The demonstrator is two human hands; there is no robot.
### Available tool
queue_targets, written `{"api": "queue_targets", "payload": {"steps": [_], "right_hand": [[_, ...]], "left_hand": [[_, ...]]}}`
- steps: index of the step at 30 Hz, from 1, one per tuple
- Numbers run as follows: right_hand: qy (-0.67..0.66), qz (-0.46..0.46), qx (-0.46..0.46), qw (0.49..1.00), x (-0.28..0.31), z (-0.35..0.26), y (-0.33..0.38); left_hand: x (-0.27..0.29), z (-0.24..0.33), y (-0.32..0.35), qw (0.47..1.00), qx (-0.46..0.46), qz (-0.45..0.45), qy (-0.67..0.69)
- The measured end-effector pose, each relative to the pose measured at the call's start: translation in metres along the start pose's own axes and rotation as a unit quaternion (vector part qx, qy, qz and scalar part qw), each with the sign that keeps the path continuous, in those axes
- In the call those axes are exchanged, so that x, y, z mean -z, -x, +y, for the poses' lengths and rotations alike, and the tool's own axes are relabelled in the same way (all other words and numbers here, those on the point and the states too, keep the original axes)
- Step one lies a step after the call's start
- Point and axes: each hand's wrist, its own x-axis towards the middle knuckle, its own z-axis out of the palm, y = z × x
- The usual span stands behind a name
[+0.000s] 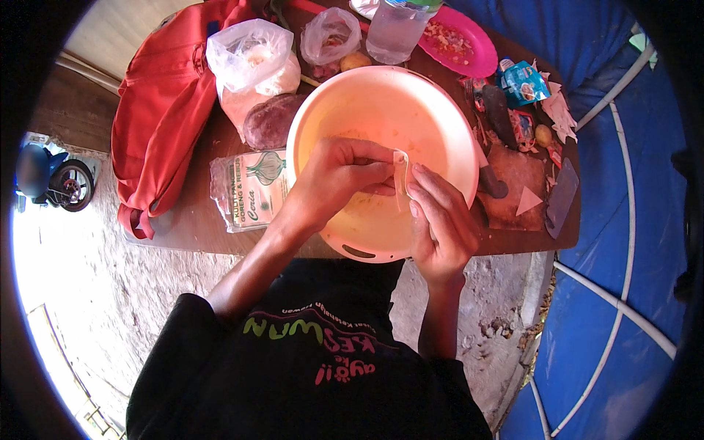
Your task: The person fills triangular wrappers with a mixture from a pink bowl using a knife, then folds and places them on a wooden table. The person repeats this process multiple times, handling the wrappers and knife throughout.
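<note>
Over a large pale pink plastic basin, both hands meet at a thin, pale folded dough wrapper. My left hand pinches its upper end between thumb and fingertips. From the other side my right hand grips the wrapper's edge, its fingers bent and close together. Any filling inside the wrapper is hidden from me. Small orange smears and bits cling to the basin's inside. Left of the basin lies a flat, clear packet with a green-printed label.
A red bag lies along the table's left side. Beside it are a plastic bag of white powder and a purple bundle. A water container and pink plate of chopped food stand behind. At right are a chopping board and blue pouch.
</note>
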Motion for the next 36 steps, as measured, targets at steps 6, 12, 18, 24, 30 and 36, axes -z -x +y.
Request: {"api": "queue_targets", "payload": {"steps": [6, 12, 18, 24, 30, 36], "right_hand": [[0.000, -0.022, 0.001, 1.000, 0.000, -0.002, -0.001], [-0.001, -0.036, 0.005, 0.999, 0.001, -0.005, -0.002], [-0.080, 0.058, -0.086, 0.991, -0.001, -0.007, -0.002], [-0.341, 0.124, -0.281, 0.888, 0.005, -0.016, 0.004], [-0.407, 0.103, -0.273, 0.865, 0.001, -0.007, 0.006], [-0.453, 0.118, -0.253, 0.846, -0.002, -0.005, 0.006]], "left_hand": [[0.002, -0.002, -0.002, 1.000, -0.001, -0.008, 0.021], [0.002, 0.001, 0.000, 0.999, 0.020, -0.003, 0.049], [0.001, 0.011, 0.006, 0.997, 0.000, -0.061, 0.044], [-0.005, 0.014, 0.009, 0.993, -0.072, -0.095, -0.013], [-0.002, 0.014, 0.011, 0.993, -0.075, -0.092, -0.017], [-0.002, 0.018, 0.012, 0.992, -0.048, -0.111, -0.025]]}}
